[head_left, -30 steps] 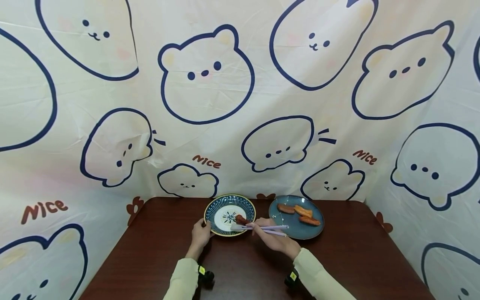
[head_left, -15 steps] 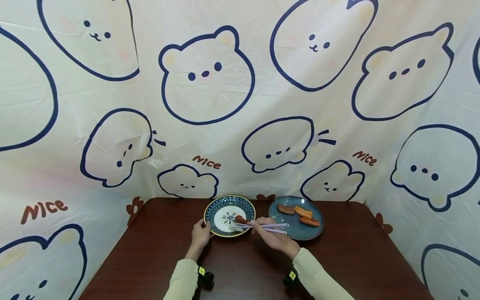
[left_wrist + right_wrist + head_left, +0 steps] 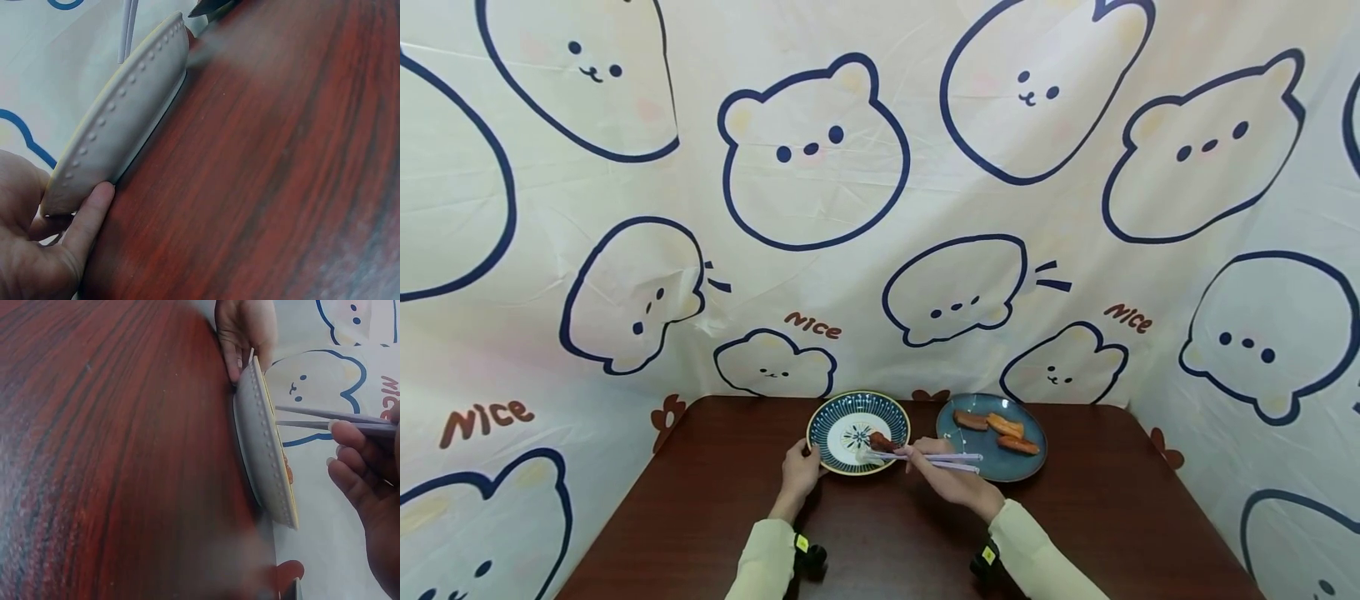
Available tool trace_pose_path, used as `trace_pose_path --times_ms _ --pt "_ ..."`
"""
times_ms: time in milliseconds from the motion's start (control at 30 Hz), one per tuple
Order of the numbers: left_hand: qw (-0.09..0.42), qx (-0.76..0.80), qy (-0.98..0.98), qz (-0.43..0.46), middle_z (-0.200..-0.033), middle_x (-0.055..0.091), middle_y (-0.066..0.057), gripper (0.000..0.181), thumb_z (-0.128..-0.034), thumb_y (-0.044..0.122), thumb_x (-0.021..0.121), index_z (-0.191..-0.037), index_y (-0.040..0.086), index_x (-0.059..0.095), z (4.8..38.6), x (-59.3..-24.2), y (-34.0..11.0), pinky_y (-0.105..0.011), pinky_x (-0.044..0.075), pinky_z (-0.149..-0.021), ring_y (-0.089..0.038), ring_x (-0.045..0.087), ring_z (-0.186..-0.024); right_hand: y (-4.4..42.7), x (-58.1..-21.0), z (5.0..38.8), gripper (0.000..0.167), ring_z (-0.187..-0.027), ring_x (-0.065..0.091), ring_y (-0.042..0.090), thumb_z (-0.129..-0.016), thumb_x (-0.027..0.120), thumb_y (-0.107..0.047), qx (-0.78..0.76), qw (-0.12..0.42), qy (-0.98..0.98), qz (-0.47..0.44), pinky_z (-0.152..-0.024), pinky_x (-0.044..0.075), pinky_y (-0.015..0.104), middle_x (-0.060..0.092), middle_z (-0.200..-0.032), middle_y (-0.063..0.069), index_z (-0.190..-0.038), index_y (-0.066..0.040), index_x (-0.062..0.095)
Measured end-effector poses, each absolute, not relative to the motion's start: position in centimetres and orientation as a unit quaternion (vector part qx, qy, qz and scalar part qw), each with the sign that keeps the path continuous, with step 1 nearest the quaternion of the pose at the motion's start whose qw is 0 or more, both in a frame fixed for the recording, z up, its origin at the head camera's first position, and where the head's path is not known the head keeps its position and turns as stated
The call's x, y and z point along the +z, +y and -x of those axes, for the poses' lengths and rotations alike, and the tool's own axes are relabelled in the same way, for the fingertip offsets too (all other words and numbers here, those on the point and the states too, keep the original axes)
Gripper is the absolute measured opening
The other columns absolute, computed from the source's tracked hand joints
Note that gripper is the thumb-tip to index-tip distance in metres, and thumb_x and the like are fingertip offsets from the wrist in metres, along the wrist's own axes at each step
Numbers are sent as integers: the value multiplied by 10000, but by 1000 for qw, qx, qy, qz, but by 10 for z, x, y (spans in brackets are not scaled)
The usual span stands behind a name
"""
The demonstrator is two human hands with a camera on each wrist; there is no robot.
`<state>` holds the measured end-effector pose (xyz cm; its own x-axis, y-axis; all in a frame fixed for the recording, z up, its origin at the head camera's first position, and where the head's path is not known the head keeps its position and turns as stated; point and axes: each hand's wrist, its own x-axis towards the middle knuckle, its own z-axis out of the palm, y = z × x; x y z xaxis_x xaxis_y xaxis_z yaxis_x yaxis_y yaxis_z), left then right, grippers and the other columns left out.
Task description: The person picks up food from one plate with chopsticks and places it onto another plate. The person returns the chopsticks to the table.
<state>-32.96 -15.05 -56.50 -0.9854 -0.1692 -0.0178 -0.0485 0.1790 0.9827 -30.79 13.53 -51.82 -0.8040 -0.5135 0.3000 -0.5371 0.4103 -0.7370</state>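
Note:
A patterned blue-and-white plate [image 3: 842, 458] with a yellow rim stands near the table's back edge. My left hand [image 3: 801, 473] grips its left edge; in the left wrist view that hand [image 3: 50, 244] has a finger against the white outer wall [image 3: 125, 112]. A reddish-brown piece of food [image 3: 882, 442] lies on the plate's right part. My right hand [image 3: 953, 482] holds light purple chopsticks [image 3: 955, 457], their tips over the plate beside the food. In the right wrist view the chopsticks [image 3: 350, 417] reach past the plate's rim, two sticks slightly apart.
A blue-grey plate [image 3: 958, 450] with several brown and orange food pieces [image 3: 1006, 426] stands to the right, just beyond my right hand. The dark reddish-brown table [image 3: 880, 542] meets a cartoon-printed cloth [image 3: 820, 283] at its back and sides.
The chopsticks and right hand have shifted very slightly, with the stick ends a little further right. My left hand keeps its grip on the plate, and the food pieces stay in place.

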Motion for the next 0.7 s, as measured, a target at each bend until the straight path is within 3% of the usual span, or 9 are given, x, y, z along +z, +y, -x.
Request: trace_pose_path --times_ms 233,400,700 --pt "52 -635 -768 -71 -1218 609 -315 439 -1084 106 396 -1446 -140 421 330 -564 -150 -368 632 -803 -369 687 -1054 137 -518 312 383 -695 523 79 -1105 448 -234 448 31 -830 -330 -591 443 226 645 -827 155 -860 -83 700" --pt "52 -633 -769 -72 -1215 608 -316 434 -1083 103 396 -1440 -143 427 329 -564 -150 -375 632 -806 -357 687 -1046 137 -517 312 363 -689 524 85 -1098 465 -196 450 32 -829 -330 -584 434 219 635 -809 185 -867 -47 702" --pt "47 -637 -766 -73 -1211 616 -311 438 -1086 115 399 -1447 -130 429 328 -563 -151 -354 632 -785 -356 691 -1044 137 -517 317 431 -682 511 91 -1098 473 -278 429 41 -840 -330 -591 442 218 627 -765 169 -864 -19 725"
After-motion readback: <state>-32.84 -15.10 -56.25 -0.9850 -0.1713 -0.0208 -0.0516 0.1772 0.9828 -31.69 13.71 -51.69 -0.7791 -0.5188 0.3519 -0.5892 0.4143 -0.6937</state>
